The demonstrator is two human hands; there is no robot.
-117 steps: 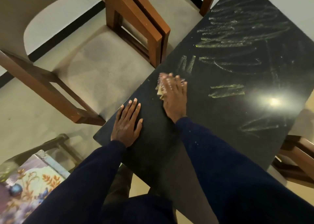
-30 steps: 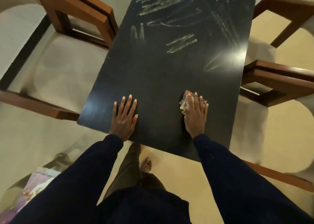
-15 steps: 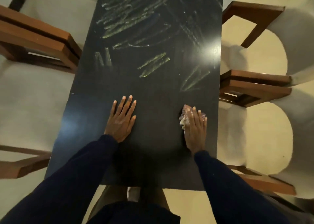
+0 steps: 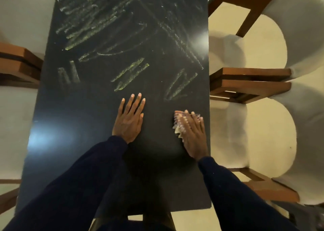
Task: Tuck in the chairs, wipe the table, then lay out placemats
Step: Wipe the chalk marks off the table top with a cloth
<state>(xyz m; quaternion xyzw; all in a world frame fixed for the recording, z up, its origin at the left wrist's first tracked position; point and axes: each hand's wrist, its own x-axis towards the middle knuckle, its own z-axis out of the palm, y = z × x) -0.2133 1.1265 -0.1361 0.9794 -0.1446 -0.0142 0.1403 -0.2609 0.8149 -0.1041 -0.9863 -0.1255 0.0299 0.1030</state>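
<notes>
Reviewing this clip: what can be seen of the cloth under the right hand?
The cloth is pale and crumpled, pinkish-white with a yellowish patch; blur hides its texture. It lies on the dark table near its right edge, short of the yellowish smears. The right hand presses flat on it and covers most of it; only a ragged fringe shows on the thumb side and at the fingertips.

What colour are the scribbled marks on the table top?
Pale yellowish-green marks on the black table, seen in the head view.
</notes>
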